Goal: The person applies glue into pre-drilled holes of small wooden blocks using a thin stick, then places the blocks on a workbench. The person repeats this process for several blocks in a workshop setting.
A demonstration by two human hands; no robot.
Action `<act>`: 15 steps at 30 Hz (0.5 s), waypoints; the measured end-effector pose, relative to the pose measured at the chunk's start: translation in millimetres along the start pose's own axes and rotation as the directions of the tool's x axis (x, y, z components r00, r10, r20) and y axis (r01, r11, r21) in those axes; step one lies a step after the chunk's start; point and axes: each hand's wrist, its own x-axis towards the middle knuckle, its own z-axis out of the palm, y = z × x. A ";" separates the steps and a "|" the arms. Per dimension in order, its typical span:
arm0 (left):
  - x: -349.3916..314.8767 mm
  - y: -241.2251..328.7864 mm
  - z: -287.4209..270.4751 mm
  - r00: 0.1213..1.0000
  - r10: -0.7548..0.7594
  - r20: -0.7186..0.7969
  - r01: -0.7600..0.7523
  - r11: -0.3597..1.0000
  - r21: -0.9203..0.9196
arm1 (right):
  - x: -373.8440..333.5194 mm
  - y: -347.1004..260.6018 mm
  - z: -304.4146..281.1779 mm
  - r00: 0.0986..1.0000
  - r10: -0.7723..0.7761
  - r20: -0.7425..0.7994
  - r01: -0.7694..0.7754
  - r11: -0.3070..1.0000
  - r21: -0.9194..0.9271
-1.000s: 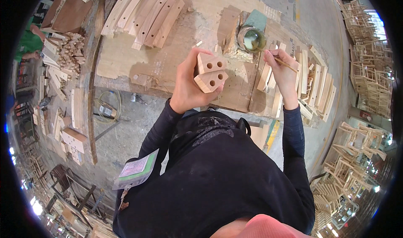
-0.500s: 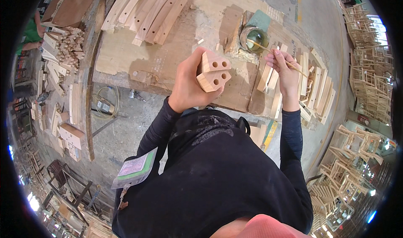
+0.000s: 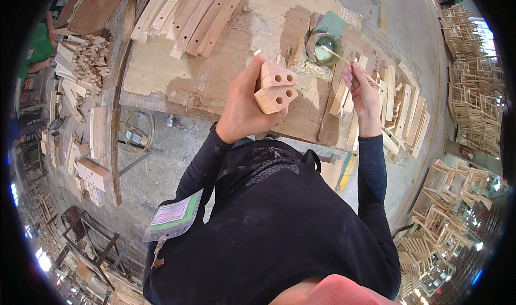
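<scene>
My left hand (image 3: 240,107) is closed around two pale wooden blocks, the upper block (image 3: 277,72) and the lower block (image 3: 270,100), stacked together. Each has two round drilled holes in the end that faces up. On the right, my right hand (image 3: 365,94) pinches a thin wooden stick (image 3: 342,58). The stick's white-coated tip sits inside the mouth of a round container (image 3: 323,48), which looks greenish and holds something pale I cannot make out. That container lies in a rough, crusted holder (image 3: 301,63) on the workbench.
Curved drilled slats (image 3: 196,22) lie at the bench's far left. More wooden strips (image 3: 406,111) are piled on the right. A cardboard sheet (image 3: 185,87) covers part of the bench (image 3: 258,4). Wood offcuts (image 3: 88,57) and another person's arm (image 3: 42,64) appear at left; stacked chair frames (image 3: 473,79) stand at right.
The stick's tip has shifted slightly within the container, and my right hand has moved a little left and down. The blocks in my left hand have turned slightly, more upright.
</scene>
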 end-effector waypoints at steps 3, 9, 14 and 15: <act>-0.5 2.8 -0.4 1.000 0.012 0.017 -0.012 1.000 -0.008 | -0.7 1.1 1.1 1.000 -0.007 -0.019 0.007 1.000 0.007; -3.2 3.7 -3.1 0.999 0.004 0.040 -0.005 1.000 0.031 | -4.7 2.5 10.7 0.998 -0.059 -0.033 0.061 0.995 0.083; -4.9 3.5 -1.9 0.999 0.002 0.050 -0.004 0.999 0.050 | 1.7 4.6 0.9 0.998 -0.004 -0.066 0.007 0.999 0.043; -5.3 3.6 -1.0 0.999 -0.006 0.046 0.004 0.999 0.040 | 2.3 3.8 1.8 0.996 0.015 -0.093 -0.011 0.999 0.039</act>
